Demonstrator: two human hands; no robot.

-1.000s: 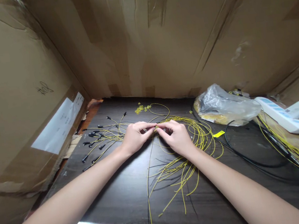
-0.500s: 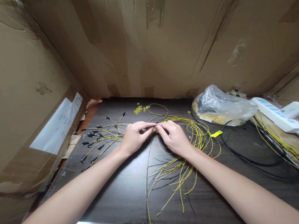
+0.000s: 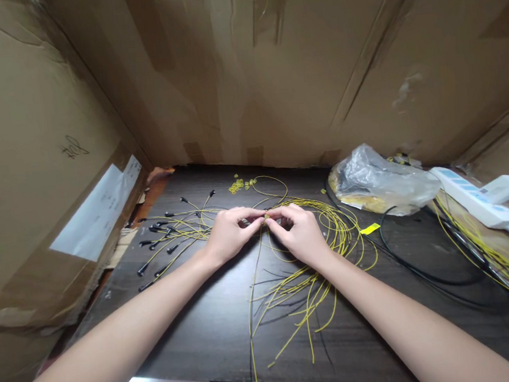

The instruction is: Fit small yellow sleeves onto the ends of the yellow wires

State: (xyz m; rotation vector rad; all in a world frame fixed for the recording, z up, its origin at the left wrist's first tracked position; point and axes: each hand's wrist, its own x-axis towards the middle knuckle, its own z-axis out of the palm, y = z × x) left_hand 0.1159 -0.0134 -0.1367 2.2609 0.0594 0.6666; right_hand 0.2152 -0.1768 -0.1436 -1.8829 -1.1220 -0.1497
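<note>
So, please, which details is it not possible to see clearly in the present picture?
All in the head view:
- Small yellow piece at the fingertips: exact shape; too small, partly covered by the left hand and right hand.
- Yellow wires: the stretch behind the hands is hidden by them.
- White label: print too small and blurred.
- Plastic bag: contents obscured by crumpled plastic.
</note>
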